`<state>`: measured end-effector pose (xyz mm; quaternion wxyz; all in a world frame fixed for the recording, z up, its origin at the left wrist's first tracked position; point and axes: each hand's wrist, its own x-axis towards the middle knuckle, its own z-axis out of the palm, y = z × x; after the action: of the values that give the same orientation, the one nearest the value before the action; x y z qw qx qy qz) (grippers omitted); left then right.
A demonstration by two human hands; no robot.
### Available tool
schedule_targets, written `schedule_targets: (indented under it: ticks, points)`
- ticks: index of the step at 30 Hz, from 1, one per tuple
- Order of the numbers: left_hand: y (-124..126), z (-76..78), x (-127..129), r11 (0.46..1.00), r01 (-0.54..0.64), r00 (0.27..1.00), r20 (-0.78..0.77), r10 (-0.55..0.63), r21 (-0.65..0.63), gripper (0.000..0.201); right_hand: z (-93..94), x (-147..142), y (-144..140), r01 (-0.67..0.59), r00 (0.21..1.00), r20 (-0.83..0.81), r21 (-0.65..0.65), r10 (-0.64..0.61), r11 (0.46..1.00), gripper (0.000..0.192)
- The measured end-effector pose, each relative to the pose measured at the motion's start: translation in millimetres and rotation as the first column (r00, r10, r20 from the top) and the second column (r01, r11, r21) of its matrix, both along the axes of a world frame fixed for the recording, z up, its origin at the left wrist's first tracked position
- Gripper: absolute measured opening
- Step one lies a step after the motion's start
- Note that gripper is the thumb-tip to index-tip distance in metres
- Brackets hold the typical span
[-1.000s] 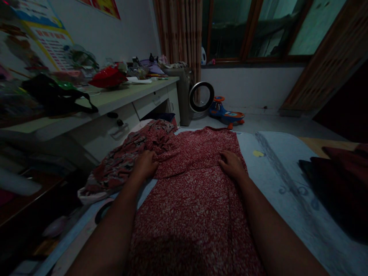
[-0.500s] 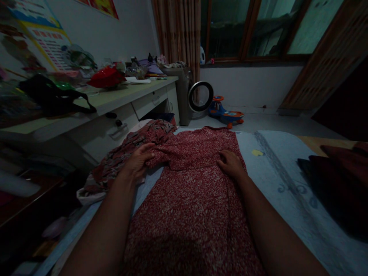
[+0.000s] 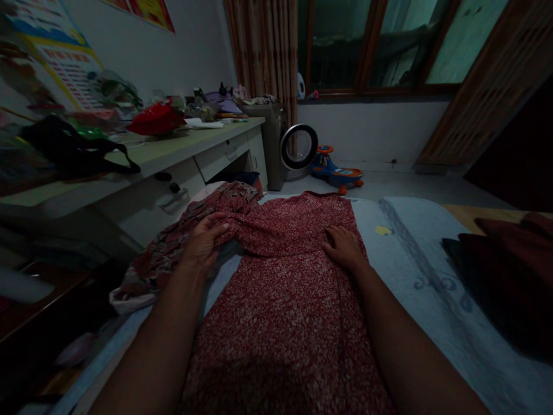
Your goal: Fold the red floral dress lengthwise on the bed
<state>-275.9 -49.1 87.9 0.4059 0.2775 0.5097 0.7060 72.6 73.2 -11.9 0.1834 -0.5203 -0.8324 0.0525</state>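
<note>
A red dress with a fine pale floral pattern lies spread on the light blue bed cover, its neckline at the far end. My left hand is closed on the dress's left sleeve, pinching it between thumb and fingers and holding it slightly raised off the bed. Creases run from that sleeve across the bodice. My right hand rests on the right side of the bodice near the waist seam, palm down with the fingers slightly bent and holding nothing.
A crumpled patterned cloth lies left of the dress. Dark folded clothes sit on the blue bed cover at right. Beyond are a cluttered desk, a washing machine with its round door open, and a ride-on toy.
My left hand has drawn the sleeve a little to the left and up, stretching the cloth of the bodice. My right hand stays on the dress. The view has shifted slightly.
</note>
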Motion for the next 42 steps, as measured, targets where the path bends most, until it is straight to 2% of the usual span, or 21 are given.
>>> schedule_targets:
  ticks: [6,8,11,13,15,17,20,24,28,32,36,42]
  points:
    - [0.6,13.2,18.2,0.998,-0.050,0.998,0.030,0.049,0.034,0.022,0.5,-2.1,-3.3,0.019,1.000,-0.015,-0.032,-0.019,0.999,0.056]
    - [0.3,15.5,19.4,0.998,-0.058,0.997,0.045,0.057,0.027,0.020,0.7,-0.8,-1.4,0.017,0.996,-0.088,-0.022,-0.019,1.000,0.053]
    - [0.0,16.3,18.0,0.998,-0.063,0.995,0.078,0.061,0.018,0.021,3.7,3.5,3.5,0.014,0.957,-0.290,0.023,-0.007,1.000,0.039]
    - [-0.1,15.2,17.0,0.998,-0.050,0.995,0.093,0.048,0.022,0.024,6.6,6.9,6.5,0.052,0.917,-0.398,0.062,-0.023,0.997,0.034]
    - [-0.1,13.6,17.0,0.999,-0.025,0.995,0.101,0.021,0.037,0.027,8.6,9.5,8.2,0.115,0.904,-0.421,0.083,-0.069,0.990,0.034]
    - [-0.3,12.6,18.4,0.998,0.002,0.994,0.104,-0.008,0.056,0.029,9.0,10.5,8.4,0.152,0.921,-0.373,0.072,-0.114,0.986,0.034]
    - [-0.8,14.3,22.9,0.996,0.030,0.996,0.081,-0.037,0.089,0.032,8.0,9.3,7.2,0.114,0.971,-0.212,0.011,-0.109,0.993,0.031]
    - [0.6,25.0,30.3,0.993,0.066,0.997,0.022,-0.068,0.098,0.033,7.4,7.0,6.2,0.101,0.993,-0.060,-0.042,-0.103,0.994,0.029]
    - [7.1,40.8,33.5,0.989,0.099,0.995,-0.013,-0.098,0.113,0.032,7.6,7.0,4.6,0.104,0.993,-0.046,-0.039,-0.106,0.994,0.031]
    - [14.0,51.6,34.9,0.985,0.123,0.992,-0.015,-0.122,0.117,0.033,9.7,7.6,-1.5,0.182,0.983,-0.047,0.038,-0.180,0.983,0.039]
    - [15.3,54.7,40.7,0.980,0.162,0.987,-0.029,-0.160,0.116,0.033,15.6,7.5,-9.1,0.254,0.967,0.004,0.080,-0.255,0.964,0.033]
    - [12.7,56.6,49.2,0.978,0.176,0.984,-0.023,-0.175,0.112,0.033,24.5,5.2,-14.3,0.279,0.958,0.059,0.040,-0.281,0.959,0.030]
